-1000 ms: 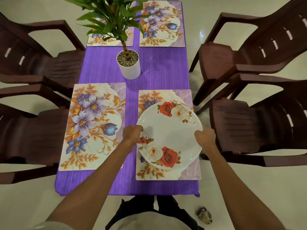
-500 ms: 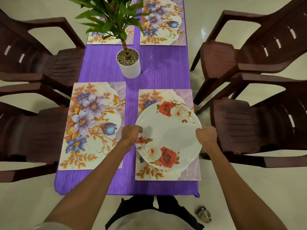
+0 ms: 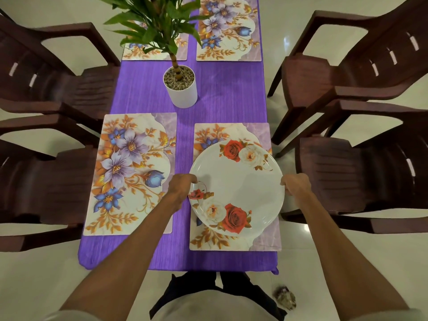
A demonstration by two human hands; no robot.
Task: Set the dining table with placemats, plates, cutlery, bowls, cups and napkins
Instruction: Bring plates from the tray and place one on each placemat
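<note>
A white plate with red and white roses is over the near right floral placemat, covering most of it. My left hand grips the plate's left rim and my right hand grips its right rim. Whether the plate rests fully on the mat I cannot tell. The near left placemat lies bare. Two more placemats, far left and far right, lie at the table's far end.
A potted plant in a white pot stands mid-table on the purple tablecloth. Dark brown chairs flank both sides: left and right. A small crumpled object lies on the floor near my feet.
The plate with both hands on it has shifted slightly left over the near right placemat; the grip is unchanged.
</note>
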